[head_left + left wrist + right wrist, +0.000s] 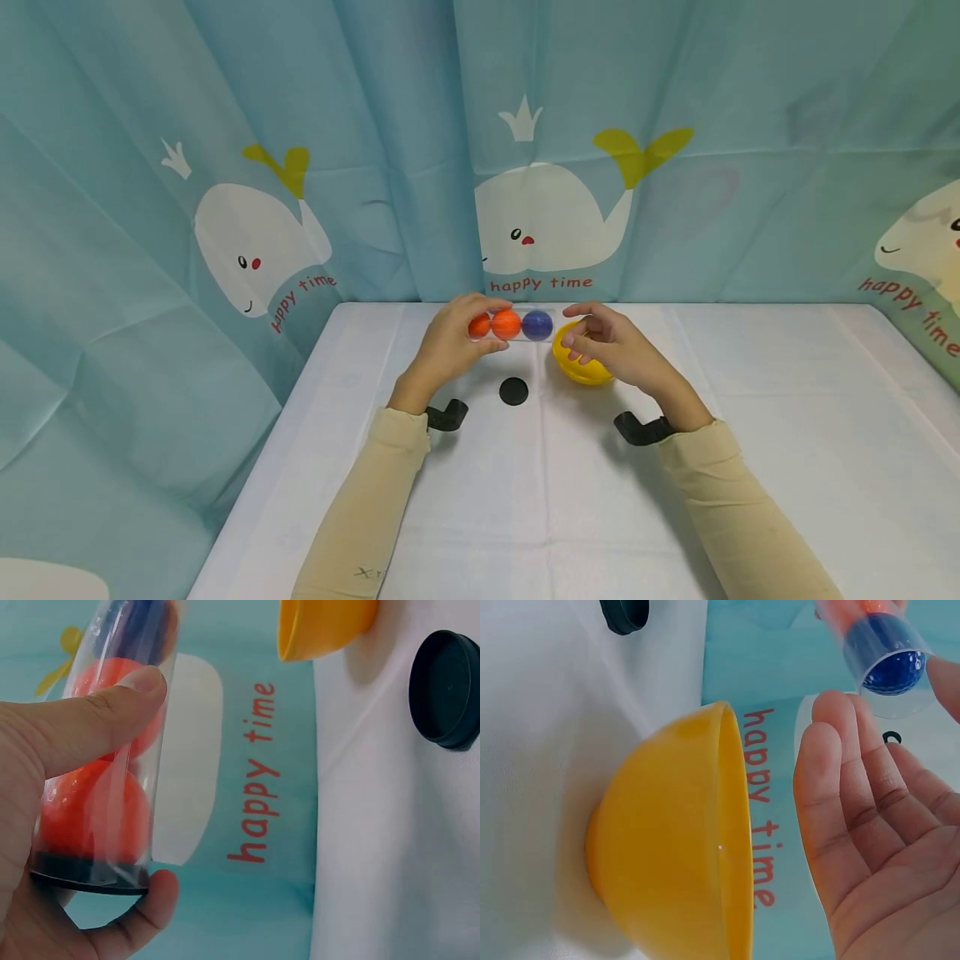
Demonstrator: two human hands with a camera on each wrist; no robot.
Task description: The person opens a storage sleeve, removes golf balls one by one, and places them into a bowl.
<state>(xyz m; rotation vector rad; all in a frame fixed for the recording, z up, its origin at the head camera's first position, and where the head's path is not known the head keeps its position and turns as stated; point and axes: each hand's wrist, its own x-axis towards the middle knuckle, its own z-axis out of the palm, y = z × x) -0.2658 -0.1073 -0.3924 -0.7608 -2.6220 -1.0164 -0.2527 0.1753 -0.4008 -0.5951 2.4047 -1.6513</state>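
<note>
My left hand (448, 337) grips a clear tube (522, 326), which lies sideways in the head view. Inside it are two orange balls (97, 814) and a blue ball (892, 664) near its open end. A black cap (90, 874) closes the end by my left palm. My right hand (617, 343) hovers just beyond the open mouth, holding nothing, with its fingers loosely bent in the head view. Below that hand stands a yellow bowl (667, 832), partly covered by it in the head view.
A loose black lid (513, 391) lies on the white table (480, 508), in front of the tube. Behind the table hangs a blue curtain (405, 208) with whale prints. Black wrist mounts (447, 415) stick out at both sleeves.
</note>
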